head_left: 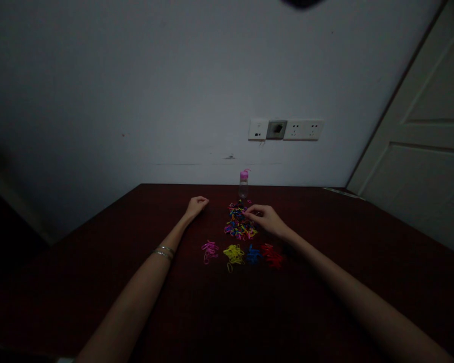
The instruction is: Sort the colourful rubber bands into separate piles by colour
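Note:
My right hand [268, 220] reaches in from the right, thumb and forefinger pinched at the edge of a mixed heap of coloured paper clips [239, 227]. A small pinkish paper clip seems to be at its fingertips, though the picture is dark there. Left of the heap, my left hand [196, 206] rests on the table with its fingers curled, apart from the clips. Nearer me lie sorted piles in a row: pink clips [210, 251], yellow clips [234, 254], blue clips [253, 255] and red clips [272, 256].
A clear bottle [243, 189] with a pink cap stands behind the heap. The dark reddish table [219, 312] meets a pale wall [174, 101] bearing sockets and switches [285, 130]. A white panelled door [427, 121] is at the right.

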Motion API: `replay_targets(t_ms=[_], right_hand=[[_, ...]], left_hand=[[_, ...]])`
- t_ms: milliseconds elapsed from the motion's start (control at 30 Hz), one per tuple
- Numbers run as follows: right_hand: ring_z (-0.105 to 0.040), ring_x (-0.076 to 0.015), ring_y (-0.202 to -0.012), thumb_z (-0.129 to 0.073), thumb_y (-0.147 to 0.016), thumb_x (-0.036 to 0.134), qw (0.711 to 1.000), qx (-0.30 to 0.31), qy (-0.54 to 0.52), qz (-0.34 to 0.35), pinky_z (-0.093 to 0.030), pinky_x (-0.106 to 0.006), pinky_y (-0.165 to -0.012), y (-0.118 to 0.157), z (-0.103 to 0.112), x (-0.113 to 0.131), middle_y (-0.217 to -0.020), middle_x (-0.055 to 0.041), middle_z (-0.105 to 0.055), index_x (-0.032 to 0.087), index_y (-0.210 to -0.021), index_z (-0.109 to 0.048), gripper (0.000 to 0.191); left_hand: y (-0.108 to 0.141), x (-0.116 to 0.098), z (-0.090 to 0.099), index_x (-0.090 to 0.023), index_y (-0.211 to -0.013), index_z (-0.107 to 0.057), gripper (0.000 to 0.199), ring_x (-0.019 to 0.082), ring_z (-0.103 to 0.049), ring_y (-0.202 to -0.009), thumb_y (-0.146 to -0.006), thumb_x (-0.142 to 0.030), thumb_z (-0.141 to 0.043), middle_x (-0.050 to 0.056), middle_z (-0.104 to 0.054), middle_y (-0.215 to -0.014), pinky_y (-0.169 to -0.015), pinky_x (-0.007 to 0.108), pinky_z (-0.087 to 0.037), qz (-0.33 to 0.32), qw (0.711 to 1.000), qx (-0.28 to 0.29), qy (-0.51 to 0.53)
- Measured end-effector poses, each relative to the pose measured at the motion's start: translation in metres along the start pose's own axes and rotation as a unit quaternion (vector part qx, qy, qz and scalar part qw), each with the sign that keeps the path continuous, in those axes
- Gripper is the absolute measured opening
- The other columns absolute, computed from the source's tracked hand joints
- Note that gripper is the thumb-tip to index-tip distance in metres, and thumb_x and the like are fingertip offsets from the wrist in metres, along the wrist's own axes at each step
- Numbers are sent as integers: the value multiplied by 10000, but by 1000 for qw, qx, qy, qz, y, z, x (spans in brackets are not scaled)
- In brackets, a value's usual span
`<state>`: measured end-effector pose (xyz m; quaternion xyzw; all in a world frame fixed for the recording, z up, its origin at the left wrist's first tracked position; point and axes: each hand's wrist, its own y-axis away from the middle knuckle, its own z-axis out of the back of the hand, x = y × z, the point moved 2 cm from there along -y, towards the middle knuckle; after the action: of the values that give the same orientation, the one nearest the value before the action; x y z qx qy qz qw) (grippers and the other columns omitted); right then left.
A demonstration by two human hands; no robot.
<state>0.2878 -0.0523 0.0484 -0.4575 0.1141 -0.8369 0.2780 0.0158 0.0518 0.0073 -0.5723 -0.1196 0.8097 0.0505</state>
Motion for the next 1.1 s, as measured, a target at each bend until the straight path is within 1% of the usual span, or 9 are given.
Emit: replay_targets(t_ms=[133,267,367,467,567,667,833,967,1100], right_hand=[[-560,-122,-627,-529,-789,293,989,131,23,61,-425,-228,-581,2,-39,39,-715,-28,-641,152,-807,-656,191],[-569,-122,-700,-543,-772,204,967,199,69,140,-419,-221,-646,5,-65,60,-784,-33,-651,163,-831,-665,141],[-570,-121,-713,-561,-753,174,954,232,102,157,-414,-217,-663,8,-76,66,-802,-31,-655,172,-860,-670,152],[-574,-123,-731,-567,-757,187,951,240,106,163,-416,-221,-677,10,-74,68,-821,-35,-657,172,-875,-669,158],[-578,-127,-731,-561,-770,230,962,215,91,143,-425,-230,-669,9,-59,61,-829,-39,-659,173,-878,-668,162],[-586,-137,-729,-534,-785,267,978,168,71,96,-443,-251,-667,4,-31,42,-834,-41,-663,172,-878,-665,187],[-600,-174,-784,-522,-769,340,998,-1,63,-6,-455,-290,-720,-3,28,-13,-839,-50,-670,164,-835,-665,237],[-609,-193,-752,-518,-738,373,988,-103,77,-85,-463,-294,-696,4,66,-63,-805,-64,-677,145,-815,-663,280],[-613,-206,-755,-535,-702,380,973,-160,99,-131,-462,-300,-687,20,91,-106,-804,-78,-682,138,-822,-666,300]], left_hand=[[1,-1,-1,-104,-665,-624,208,68,-381,-415,-612,-301,-583,-46,-455,-431,-425,187,-284,3,1000,0,-7],[1,-1,0,-102,-682,-638,208,77,-404,-437,-606,-288,-582,-38,-484,-455,-446,192,-296,-13,1000,1,-23],[0,-1,0,-104,-674,-641,196,81,-410,-449,-602,-273,-573,-37,-486,-456,-459,194,-302,-26,999,1,-37],[-2,1,0,-101,-677,-642,209,82,-411,-447,-604,-284,-571,-33,-493,-463,-457,195,-302,-30,999,9,-37],[-4,5,-1,-103,-684,-645,219,87,-428,-460,-606,-295,-573,-17,-525,-497,-464,196,-314,-35,998,12,-41],[-6,5,-3,-110,-674,-648,204,97,-459,-504,-609,-285,-568,3,-561,-551,-488,197,-335,-54,996,15,-68],[2,-12,-15,-115,-697,-664,222,100,-452,-500,-618,-298,-566,2,-549,-534,-479,196,-325,-86,986,73,-124],[11,-35,-32,-113,-743,-682,250,98,-448,-496,-617,-296,-567,-4,-541,-522,-478,197,-317,-118,967,165,-153],[21,-53,-45,-112,-727,-683,213,95,-470,-493,-608,-241,-562,-1,-568,-543,-483,196,-326,-125,924,318,-171]])
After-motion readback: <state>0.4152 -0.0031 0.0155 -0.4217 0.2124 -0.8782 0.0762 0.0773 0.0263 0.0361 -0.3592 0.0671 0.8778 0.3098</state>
